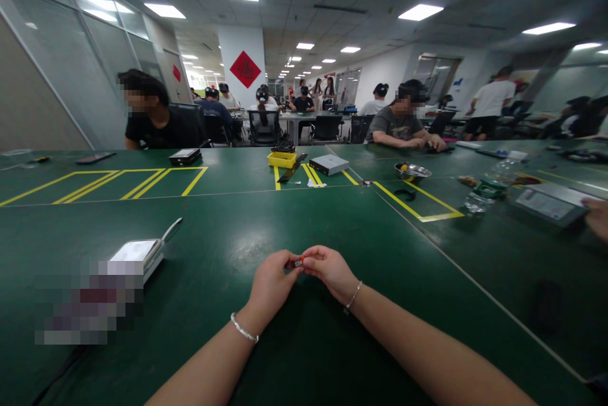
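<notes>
The left hand [272, 282] and right hand [332, 273] met above a green tabletop [213, 228], fingertips pinching a small orange-and-pale piece [299, 262] between them. A loosened pinch or uneven pull might well have dropped so tiny a thing. Farther off, a metal bowl [414, 175] held something yellow [404, 167]; the inside of the yellow tray [280, 163] could not be made out.

Free table [228, 222] beyond the fingers [316, 254] — yellow tray [281, 161] blocks farther.
</notes>
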Demonstrator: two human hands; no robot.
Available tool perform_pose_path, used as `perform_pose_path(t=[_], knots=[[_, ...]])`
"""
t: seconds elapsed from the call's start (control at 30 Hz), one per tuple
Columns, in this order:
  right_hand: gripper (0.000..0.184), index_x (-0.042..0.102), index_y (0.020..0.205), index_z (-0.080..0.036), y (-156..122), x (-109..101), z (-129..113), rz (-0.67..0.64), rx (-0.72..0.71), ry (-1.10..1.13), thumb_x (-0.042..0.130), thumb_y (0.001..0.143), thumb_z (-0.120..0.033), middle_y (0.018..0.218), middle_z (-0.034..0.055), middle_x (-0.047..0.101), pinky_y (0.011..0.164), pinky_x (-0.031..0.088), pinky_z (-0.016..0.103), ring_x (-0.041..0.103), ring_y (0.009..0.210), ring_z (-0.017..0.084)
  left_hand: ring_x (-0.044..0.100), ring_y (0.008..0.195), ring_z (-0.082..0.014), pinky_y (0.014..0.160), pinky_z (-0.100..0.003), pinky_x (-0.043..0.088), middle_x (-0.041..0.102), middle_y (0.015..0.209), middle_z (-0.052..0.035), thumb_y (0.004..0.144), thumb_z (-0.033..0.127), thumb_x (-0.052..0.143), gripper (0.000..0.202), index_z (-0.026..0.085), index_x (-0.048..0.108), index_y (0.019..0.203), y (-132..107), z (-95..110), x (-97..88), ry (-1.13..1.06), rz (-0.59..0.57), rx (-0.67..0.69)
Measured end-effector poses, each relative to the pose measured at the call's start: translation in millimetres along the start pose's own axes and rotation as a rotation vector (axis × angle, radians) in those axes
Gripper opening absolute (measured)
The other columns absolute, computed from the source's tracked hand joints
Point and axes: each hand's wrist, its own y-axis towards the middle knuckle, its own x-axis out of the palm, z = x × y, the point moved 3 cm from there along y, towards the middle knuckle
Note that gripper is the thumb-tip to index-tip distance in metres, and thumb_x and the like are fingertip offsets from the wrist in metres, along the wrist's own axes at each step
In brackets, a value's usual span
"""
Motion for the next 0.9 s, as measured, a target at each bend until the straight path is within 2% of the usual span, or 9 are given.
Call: perform_pose_path(t=[0.23,0.43,0.53,0.63,0.7,0.77,0.83,0.9], knots=[[0.029,0.062,0.077,-0.012,-5,13,8,0.056,-0.023,0.069,0.067,0.055,-0.031,0.077,0.0059,0.062,0.077,0.042,0.033,0.057,0.076,0.015,0.052,0.068,-0.0141,0.06,-0.025,0.037,0.058,0.071,-0.0003,0.071,0.03,0.05,0.012,0.02,0.057,0.075,-1,-2,-0.3,0.073,0.051,-0.016],[0.038,0.06,0.091,-0.013,-10,18,9,-0.041,0.059,0.206,0.065,0.059,-0.033,0.092,0.0083,0.06,0.077,0.042,0.032,0.054,0.085,0.016,0.051,0.068,-0.0143,0.061,-0.026,0.037,0.057,0.07,-0.0007,0.072,0.031,0.049,0.014,0.019,0.056,0.075,-1,-3,-4.1,0.086,0.112,-0.028],[0.033,0.059,0.088,-0.015,-12,18,7,-0.075,0.051,0.142,0.064,0.06,-0.032,0.09,0.0068,0.06,0.072,0.043,0.03,0.054,0.081,0.014,0.051,0.069,-0.0152,0.062,-0.027,0.038,0.056,0.07,-0.001,0.072,0.031,0.049,0.013,0.019,0.054,0.074,-1,0,-3.3,0.084,0.096,-0.029],[0.025,0.058,0.078,-0.015,-6,12,0,-0.008,-0.019,-0.056,0.065,0.058,-0.028,0.079,0.0043,0.061,0.067,0.042,0.028,0.055,0.073,0.014,0.052,0.073,-0.0159,0.065,-0.028,0.04,0.057,0.075,-0.0009,0.07,0.029,0.051,0.013,0.02,0.053,0.078,-1,2,-0.3,0.058,0.031,0.012],[0.022,0.056,0.075,-0.016,2,0,-13,0.079,-0.107,-0.222,0.064,0.058,-0.028,0.073,0.003,0.061,0.063,0.041,0.027,0.054,0.068,0.013,0.053,0.078,-0.0166,0.07,-0.029,0.04,0.057,0.082,-0.0012,0.067,0.03,0.054,0.022,0.021,0.052,0.087,-1,2,0.5,0.031,-0.004,0.035],[0.021,0.055,0.078,-0.017,12,-27,-35,0.225,-0.229,-0.417,0.059,0.061,-0.029,0.073,0.0026,0.06,0.063,0.041,0.027,0.054,0.067,0.013,0.053,0.083,-0.0175,0.074,-0.031,0.04,0.057,0.087,-0.0021,0.068,0.032,0.053,0.029,0.021,0.049,0.095,0,-2,-0.5,0.005,-0.006,0.022],[0.019,0.054,0.081,-0.018,16,-69,-63,0.465,-0.34,-0.671,0.054,0.065,-0.029,0.076,0.0037,0.06,0.065,0.04,0.027,0.054,0.069,0.014,0.053,0.085,-0.0178,0.076,-0.032,0.04,0.057,0.089,-0.0033,0.073,0.032,0.047,0.027,0.02,0.049,0.097,2,-8,-2.1,-0.004,0.009,-0.017],[0.02,0.056,0.083,-0.017,10,-122,-90,0.742,-0.371,-0.985,0.048,0.068,-0.028,0.08,0.0063,0.06,0.068,0.038,0.029,0.053,0.074,0.016,0.053,0.088,-0.0181,0.077,-0.032,0.04,0.057,0.091,-0.0043,0.074,0.031,0.044,0.026,0.019,0.049,0.097,3,-13,-2.5,-0.005,0.005,-0.047]])
